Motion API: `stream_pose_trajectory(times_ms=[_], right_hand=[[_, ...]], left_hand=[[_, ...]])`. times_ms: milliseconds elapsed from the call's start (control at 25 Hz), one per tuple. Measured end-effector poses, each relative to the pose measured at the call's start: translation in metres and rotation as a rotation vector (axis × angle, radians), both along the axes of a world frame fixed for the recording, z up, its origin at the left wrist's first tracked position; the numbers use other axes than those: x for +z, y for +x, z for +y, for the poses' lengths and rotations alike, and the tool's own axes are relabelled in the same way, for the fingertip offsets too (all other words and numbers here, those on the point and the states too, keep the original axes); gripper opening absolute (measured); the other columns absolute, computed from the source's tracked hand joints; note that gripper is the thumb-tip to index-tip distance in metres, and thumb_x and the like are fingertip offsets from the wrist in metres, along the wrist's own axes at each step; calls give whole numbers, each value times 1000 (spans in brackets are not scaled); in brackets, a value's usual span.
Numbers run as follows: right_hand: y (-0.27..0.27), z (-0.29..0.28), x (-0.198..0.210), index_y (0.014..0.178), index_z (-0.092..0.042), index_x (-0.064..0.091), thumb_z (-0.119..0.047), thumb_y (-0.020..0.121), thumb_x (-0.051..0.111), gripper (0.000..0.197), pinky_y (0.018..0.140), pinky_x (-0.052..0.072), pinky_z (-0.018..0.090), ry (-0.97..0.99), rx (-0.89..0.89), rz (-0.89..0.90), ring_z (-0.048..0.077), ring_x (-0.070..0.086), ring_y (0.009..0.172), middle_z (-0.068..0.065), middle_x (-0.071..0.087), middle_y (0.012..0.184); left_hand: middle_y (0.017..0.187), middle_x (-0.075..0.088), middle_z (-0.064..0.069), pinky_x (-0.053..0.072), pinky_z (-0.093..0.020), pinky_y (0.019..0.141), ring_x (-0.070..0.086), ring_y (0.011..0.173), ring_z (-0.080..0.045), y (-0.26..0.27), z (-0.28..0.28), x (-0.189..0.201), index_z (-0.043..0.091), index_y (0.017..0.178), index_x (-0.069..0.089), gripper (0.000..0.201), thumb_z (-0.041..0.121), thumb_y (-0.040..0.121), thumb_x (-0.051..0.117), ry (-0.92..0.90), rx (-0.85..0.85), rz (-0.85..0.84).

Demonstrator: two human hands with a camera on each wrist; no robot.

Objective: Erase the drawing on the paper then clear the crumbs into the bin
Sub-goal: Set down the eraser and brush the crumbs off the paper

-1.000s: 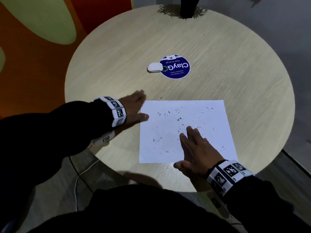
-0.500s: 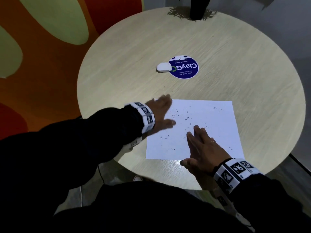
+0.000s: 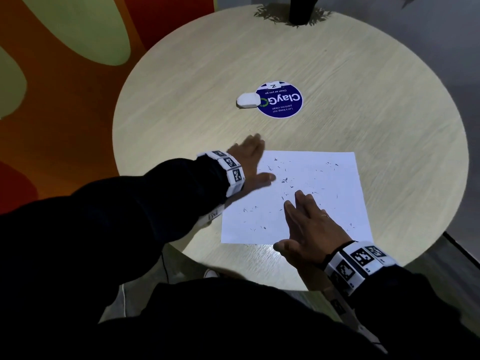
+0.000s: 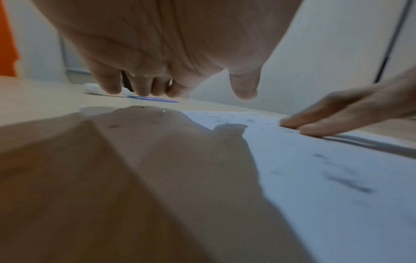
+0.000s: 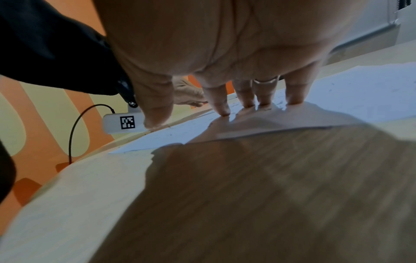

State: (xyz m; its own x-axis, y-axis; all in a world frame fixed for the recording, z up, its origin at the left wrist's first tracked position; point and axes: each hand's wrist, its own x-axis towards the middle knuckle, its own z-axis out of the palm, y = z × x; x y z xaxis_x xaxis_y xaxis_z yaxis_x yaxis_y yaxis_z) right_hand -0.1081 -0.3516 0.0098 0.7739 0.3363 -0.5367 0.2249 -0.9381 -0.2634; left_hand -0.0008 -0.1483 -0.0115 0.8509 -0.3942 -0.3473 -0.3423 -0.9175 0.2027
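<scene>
Paper (image 3: pixel 311 178): one white sheet, lying flat on the near half of my round table (image 3: pixel 363 74). No drawing is left on it that I can make out; it is scattered all over with small dark eraser crumbs (image 3: pixel 284 181).

Eraser (image 3: pixel 248 100): white, resting well beyond the sheet, touching the rim of a blue round sticker (image 3: pixel 281 101). Neither of my hands is on it.

Left hand (image 3: pixel 250 162): fingers straight and spread, holding nothing, over the sheet's far-left corner. The left wrist view suggests it is just clear of the surface; I cannot tell if any fingertip touches.

Right hand (image 3: pixel 307 224): flat, fingers straight and close together, holding nothing. The fingertips (image 5: pixel 224 110) press on the sheet's near half, with the thumb over bare table by the near edge.

Bin: not in any view.

Condition, as I judge it: erasing done, crumbs not yet cleared.

Hazards from here:
- A quick sweep with my left hand would flick the light crumbs off onto the table or over the edge to the floor.
- If my right hand eases off, the sheet may slide with the sweep and shed crumbs.
- Lifting the sheet unevenly would spill them from a low corner.
- Pressing on crumbs while sweeping could smear grey marks back onto the sheet.
</scene>
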Motion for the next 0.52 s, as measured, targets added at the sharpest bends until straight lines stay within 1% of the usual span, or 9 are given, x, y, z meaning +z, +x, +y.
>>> stream_pose_trajectory(times_ms=[40,80,200,240,280,360,400,440,520], right_hand=[[0,0,1,152,-25,1,-62,86,49,90,118,4,39,-2,4,-4,20,-16,145,-2,-21,157],[0,1,1,152,-25,1,-61,87,49,89,118,4,39,-1,8,-7,20,-16,145,-1,-21,157],[1,3,4,152,-24,0,-57,90,47,85,118,3,38,6,0,5,20,-16,146,-1,-21,157],[1,3,4,152,-25,0,-56,90,47,84,118,3,38,4,-2,9,20,-16,146,0,-21,157],[1,3,4,152,-25,0,-55,91,47,83,118,3,37,4,-3,9,20,-15,146,0,-21,157],[1,5,2,152,-25,2,-54,91,46,81,118,3,38,9,1,1,20,-15,146,0,-20,157],[1,6,1,152,-25,2,-54,91,46,81,118,3,38,13,3,0,20,-15,146,1,-20,157],[1,8,-1,152,-24,3,-54,91,46,80,117,4,38,19,6,-4,21,-15,146,1,-19,157],[2,11,-4,152,-23,5,-52,92,46,78,117,6,39,30,10,-20,22,-13,146,2,-17,157]], left_hand=[[160,-14,-11,4,-41,119,-8,148,-23,4,5,-2,5,152,-6,94,65,92,37,16,45,20],[159,-14,-11,5,-41,120,-8,148,-24,3,4,-3,5,152,-6,95,65,91,37,35,33,50],[160,-12,-10,5,-38,119,-7,148,-22,-14,-12,-5,6,152,-3,87,58,95,37,36,-176,96],[160,-12,-10,4,-37,119,-6,148,-22,-14,-11,-4,6,152,-4,85,55,96,37,8,-188,87],[160,-13,-10,3,-37,118,-7,148,-21,-10,-5,-2,7,152,-5,84,55,96,36,-8,-142,66],[159,-16,-9,3,-37,118,-10,147,-21,2,18,-1,8,152,-8,86,56,96,35,20,45,63],[159,-16,-9,4,-38,120,-10,147,-21,3,26,-1,8,152,-8,87,57,95,36,48,84,80],[159,-16,-9,6,-38,120,-10,147,-21,-1,27,0,7,152,-7,88,58,94,37,75,72,96],[159,-16,-9,7,-37,120,-9,148,-22,-17,13,3,7,152,-5,87,55,95,40,105,-52,121]])
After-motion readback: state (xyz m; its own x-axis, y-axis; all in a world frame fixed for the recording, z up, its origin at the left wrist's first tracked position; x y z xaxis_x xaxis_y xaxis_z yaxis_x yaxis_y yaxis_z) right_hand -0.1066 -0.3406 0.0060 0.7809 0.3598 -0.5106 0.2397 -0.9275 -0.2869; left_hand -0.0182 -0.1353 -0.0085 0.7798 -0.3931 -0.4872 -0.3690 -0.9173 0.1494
